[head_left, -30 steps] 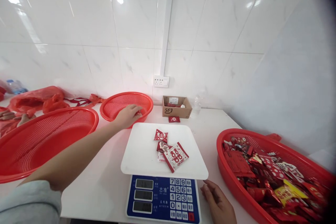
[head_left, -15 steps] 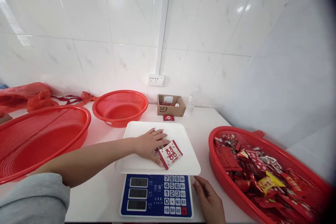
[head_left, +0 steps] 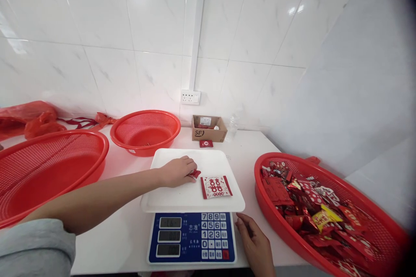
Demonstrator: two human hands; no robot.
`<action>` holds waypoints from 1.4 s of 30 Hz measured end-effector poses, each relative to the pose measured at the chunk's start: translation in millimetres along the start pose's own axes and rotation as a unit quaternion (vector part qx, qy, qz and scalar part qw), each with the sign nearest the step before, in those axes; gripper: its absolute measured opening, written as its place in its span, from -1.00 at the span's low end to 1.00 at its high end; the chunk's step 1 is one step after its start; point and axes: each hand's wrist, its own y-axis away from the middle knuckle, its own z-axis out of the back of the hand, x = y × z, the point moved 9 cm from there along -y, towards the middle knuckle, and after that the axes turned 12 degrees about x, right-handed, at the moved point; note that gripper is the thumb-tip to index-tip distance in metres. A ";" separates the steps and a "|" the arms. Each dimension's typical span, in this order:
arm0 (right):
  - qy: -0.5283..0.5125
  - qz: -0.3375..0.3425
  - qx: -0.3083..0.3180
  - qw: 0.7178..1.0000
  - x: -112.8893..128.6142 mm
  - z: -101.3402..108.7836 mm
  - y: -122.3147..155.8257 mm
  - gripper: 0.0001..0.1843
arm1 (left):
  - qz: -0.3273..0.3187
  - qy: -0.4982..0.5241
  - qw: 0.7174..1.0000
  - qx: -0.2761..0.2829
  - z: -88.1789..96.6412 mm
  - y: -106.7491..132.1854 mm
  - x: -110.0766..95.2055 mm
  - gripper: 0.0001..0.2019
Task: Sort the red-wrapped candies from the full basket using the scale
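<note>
My left hand (head_left: 179,171) is closed around a small red candy packet (head_left: 194,174) on the white scale pan (head_left: 191,204). Part of that packet is hidden by my fingers. To its right a white and red square packet (head_left: 216,187) with a red double-happiness print lies flat on the pan, apart from my hand. Below the pan is the blue keypad panel of the digital scale (head_left: 194,242). My right hand (head_left: 255,244) rests on the table at the scale's right edge, fingers loosely curled in, with nothing visible in them.
A red basket (head_left: 269,220) full of wrapped sweets stands on the right. Two red baskets, a large one (head_left: 104,149) and a smaller one (head_left: 177,132), are on the left. Behind the scale are a cardboard box (head_left: 211,134), a red packet (head_left: 206,143) and a clear bottle (head_left: 232,126).
My left hand has drawn back to the left and closed on the small red packet. The square packet, uncovered now, has turned and lies flat. My right hand stays beside the scale.
</note>
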 end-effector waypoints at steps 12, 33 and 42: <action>-0.003 0.005 0.003 1.000 1.0 -0.7 1.4 -0.53 | 0.157 0.014 0.982 -0.106 49.6 16.3 38.0 -0.79; 0.015 0.002 0.011 1.000 0.4 -3.8 -0.6 -0.55 | 0.047 0.031 0.998 -0.006 5.6 -6.5 18.2 -0.40; 0.028 0.010 0.011 1.000 -2.8 -4.5 -0.1 -0.55 | -0.084 0.047 0.994 0.047 -39.6 -36.2 -70.1 -0.31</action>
